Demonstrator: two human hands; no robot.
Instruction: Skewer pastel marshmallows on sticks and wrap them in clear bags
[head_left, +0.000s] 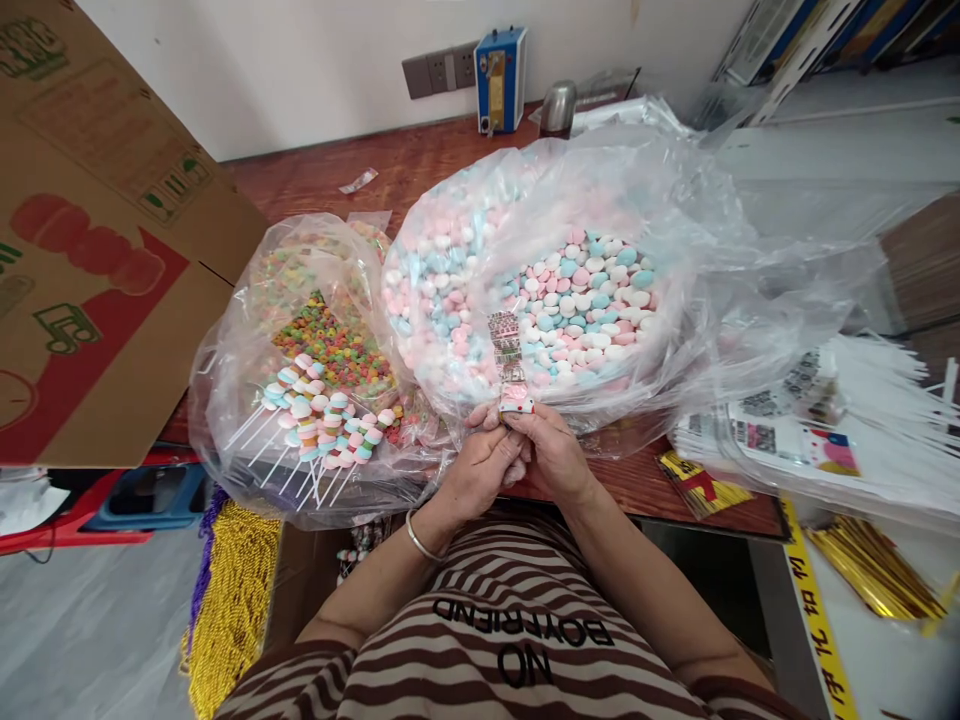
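In front of my chest, my left hand (484,462) and my right hand (553,450) meet with their fingers closed. Both pinch the near end of a narrow printed plastic packet (507,348), which points away from me. What is inside it is hard to make out. Just beyond lies a large clear bag (660,190) of pink, white and blue candies (581,300). Left of my hands, several candy skewers (322,420) on white sticks rest on another clear bag (225,350), which holds small colourful ring-shaped pieces (330,340).
A cardboard box (90,240) stands at the left. White sticks in plastic (885,400) lie at the right, near a yellow printed packet (701,485). Gold twist ties (874,565) are lower right. A blue device (500,80) and a metal cup (558,108) stand by the wall.
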